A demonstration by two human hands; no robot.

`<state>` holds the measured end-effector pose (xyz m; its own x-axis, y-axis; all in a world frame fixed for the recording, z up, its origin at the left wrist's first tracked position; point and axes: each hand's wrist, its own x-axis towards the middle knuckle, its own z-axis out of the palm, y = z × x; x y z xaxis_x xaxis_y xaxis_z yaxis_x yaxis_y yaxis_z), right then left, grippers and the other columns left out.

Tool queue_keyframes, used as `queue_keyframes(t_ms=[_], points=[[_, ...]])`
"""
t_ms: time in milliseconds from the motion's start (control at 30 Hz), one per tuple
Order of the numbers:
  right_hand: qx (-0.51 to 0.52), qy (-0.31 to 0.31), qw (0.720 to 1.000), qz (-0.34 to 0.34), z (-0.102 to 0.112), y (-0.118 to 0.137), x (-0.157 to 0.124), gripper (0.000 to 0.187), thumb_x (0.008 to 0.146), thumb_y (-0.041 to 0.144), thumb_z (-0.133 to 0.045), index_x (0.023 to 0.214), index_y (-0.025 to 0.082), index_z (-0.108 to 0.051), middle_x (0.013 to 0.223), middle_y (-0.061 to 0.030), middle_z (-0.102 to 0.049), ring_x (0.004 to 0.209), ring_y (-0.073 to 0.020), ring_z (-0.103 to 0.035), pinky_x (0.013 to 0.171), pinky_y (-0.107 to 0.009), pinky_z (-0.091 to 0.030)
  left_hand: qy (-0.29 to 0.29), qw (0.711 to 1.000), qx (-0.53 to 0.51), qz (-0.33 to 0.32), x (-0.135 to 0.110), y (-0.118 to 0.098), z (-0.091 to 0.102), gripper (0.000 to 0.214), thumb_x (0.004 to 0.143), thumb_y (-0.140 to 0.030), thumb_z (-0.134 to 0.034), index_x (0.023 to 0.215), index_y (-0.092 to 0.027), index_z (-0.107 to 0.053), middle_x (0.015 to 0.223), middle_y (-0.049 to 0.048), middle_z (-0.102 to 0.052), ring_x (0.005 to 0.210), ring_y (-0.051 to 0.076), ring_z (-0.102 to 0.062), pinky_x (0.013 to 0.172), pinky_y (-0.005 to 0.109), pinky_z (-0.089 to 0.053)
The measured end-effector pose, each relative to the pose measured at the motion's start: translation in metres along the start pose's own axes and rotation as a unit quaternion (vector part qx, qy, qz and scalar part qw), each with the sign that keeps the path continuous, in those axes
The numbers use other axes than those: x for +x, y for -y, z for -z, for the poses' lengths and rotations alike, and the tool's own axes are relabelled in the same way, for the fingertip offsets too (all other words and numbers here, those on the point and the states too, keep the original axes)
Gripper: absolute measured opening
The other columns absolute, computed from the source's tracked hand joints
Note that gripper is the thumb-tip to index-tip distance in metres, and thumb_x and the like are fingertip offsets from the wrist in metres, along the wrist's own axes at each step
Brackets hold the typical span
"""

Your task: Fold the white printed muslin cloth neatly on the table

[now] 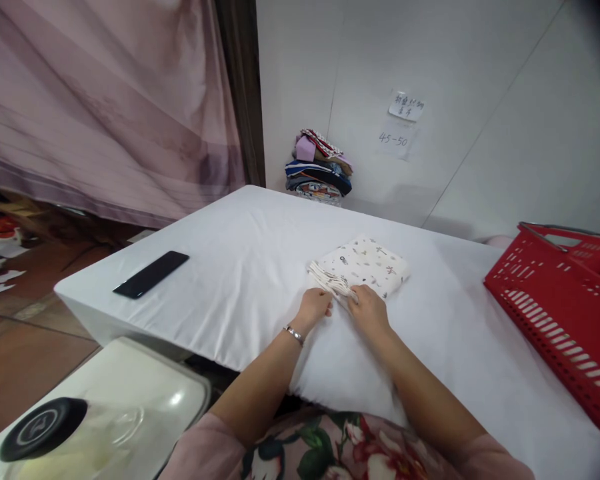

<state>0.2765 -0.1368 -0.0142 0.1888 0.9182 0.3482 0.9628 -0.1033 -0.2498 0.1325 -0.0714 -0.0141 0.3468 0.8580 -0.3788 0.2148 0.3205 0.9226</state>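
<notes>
A folded white cloth (367,260) with a small scattered print lies on the white-covered table (220,267), its layered edges turned toward me. My right hand (369,311) is closed on the near right part of those edges, thumb on top. Beside it, my left hand (314,307) has its fingers curled in at the near left edge of the cloth. What the left fingertips pinch is mostly hidden, but they touch the cloth's layers. A metal bracelet (295,335) circles the left wrist.
On the table's left lies a flat black phone-like slab (151,274). A red plastic basket (565,313) stands at the right. Folded textiles (319,167) are stacked beyond the far edge, by a wall with paper notes (406,107). A white lidded appliance (145,380) sits at lower left.
</notes>
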Motion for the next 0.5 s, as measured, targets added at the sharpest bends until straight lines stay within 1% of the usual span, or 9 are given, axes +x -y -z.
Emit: queue_keyframes(t_ms=[100, 233, 367, 500], points=[[0.010, -0.009, 1.000, -0.001, -0.001, 0.000, 0.000, 0.021, 0.082, 0.023, -0.047, 0.099, 0.020, -0.060, 0.094, -0.0053, -0.062, 0.087, -0.0183, -0.055, 0.070, -0.026, -0.038, 0.018, 0.999, -0.019, 0.032, -0.004, -0.004, -0.002, 0.009, 0.073, -0.018, -0.057, 0.066, -0.014, -0.054, 0.057, 0.0000, -0.061, 0.037, 0.007, -0.049, 0.038, 0.019, -0.026], [0.030, -0.023, 0.999, -0.005, -0.002, 0.000, 0.000, 0.022, 0.081, 0.022, -0.047, 0.099, 0.020, -0.060, 0.094, -0.0050, -0.062, 0.086, -0.0184, -0.055, 0.069, -0.027, -0.038, 0.057, 0.990, -0.093, 0.089, -0.014, -0.011, -0.012, 0.008, 0.078, -0.018, -0.051, 0.072, -0.013, -0.053, 0.064, 0.0031, -0.064, 0.039, 0.006, -0.048, 0.036, 0.018, -0.020], [0.042, -0.024, 0.999, -0.006, -0.001, 0.000, 0.001, 0.021, 0.081, 0.022, -0.047, 0.098, 0.020, -0.060, 0.093, -0.0049, -0.063, 0.087, -0.0183, -0.055, 0.071, -0.027, -0.039, 0.060, 0.982, -0.138, 0.114, -0.016, -0.015, -0.020, 0.010, 0.081, -0.016, -0.047, 0.073, -0.012, -0.051, 0.060, 0.0014, -0.060, 0.039, 0.003, -0.044, 0.035, 0.017, -0.020], [0.051, -0.031, 0.998, -0.008, 0.001, 0.001, 0.000, 0.021, 0.082, 0.023, -0.047, 0.098, 0.019, -0.060, 0.093, -0.0044, -0.063, 0.087, -0.0181, -0.055, 0.071, -0.026, -0.039, 0.051, 0.979, -0.154, 0.123, -0.009, -0.016, -0.025, 0.014, 0.081, -0.014, -0.045, 0.068, -0.014, -0.047, 0.051, -0.0040, -0.050, 0.036, 0.002, -0.038, 0.035, 0.015, -0.017]])
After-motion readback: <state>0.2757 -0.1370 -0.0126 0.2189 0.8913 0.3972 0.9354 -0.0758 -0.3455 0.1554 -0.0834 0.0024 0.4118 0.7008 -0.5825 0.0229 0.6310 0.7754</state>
